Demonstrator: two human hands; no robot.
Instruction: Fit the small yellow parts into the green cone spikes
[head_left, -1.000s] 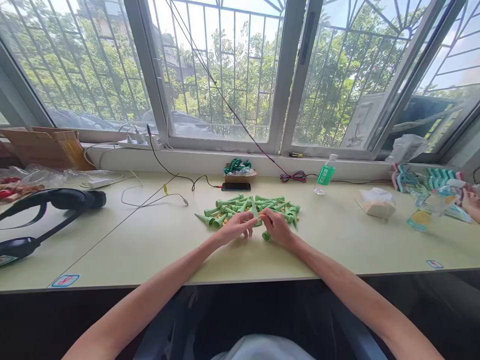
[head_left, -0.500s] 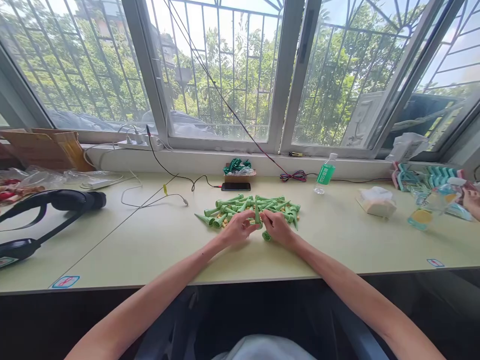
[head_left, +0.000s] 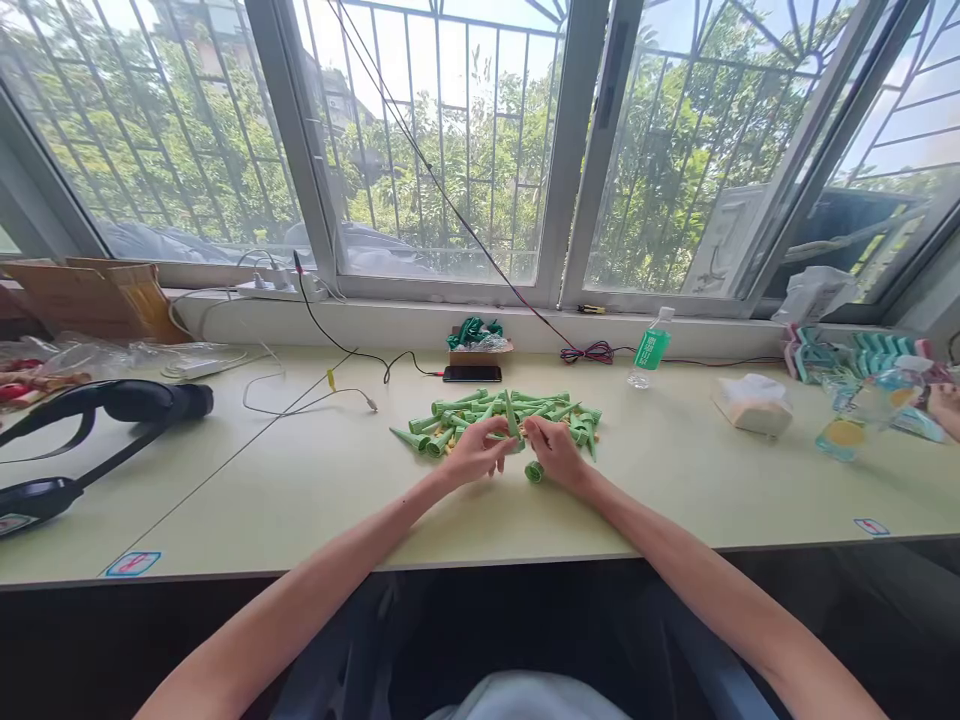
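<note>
My left hand [head_left: 474, 452] is closed around a slim green plastic cone [head_left: 512, 418], its point upward and leaning slightly left. Close against that cone's right side is my right hand [head_left: 555, 450], its fingers pinched together on something too small to make out. Behind both hands lies a heap of similar green cones [head_left: 451, 408], with small yellowish pieces among them. One more cone [head_left: 534, 471] rests just below my right hand, its round open end toward me.
A phone [head_left: 472, 373] lies behind the heap, before a small box [head_left: 480, 350]. A bottle [head_left: 649, 350] and tissue pack [head_left: 752, 403] stand to the right. A black headset [head_left: 112, 405] and cables [head_left: 300, 405] are at left. Another person's hand [head_left: 945, 405] shows at far right.
The held cone has tipped a little, its point moving left. Lower fingers of my left hand have spread downward. My right hand has barely shifted.
</note>
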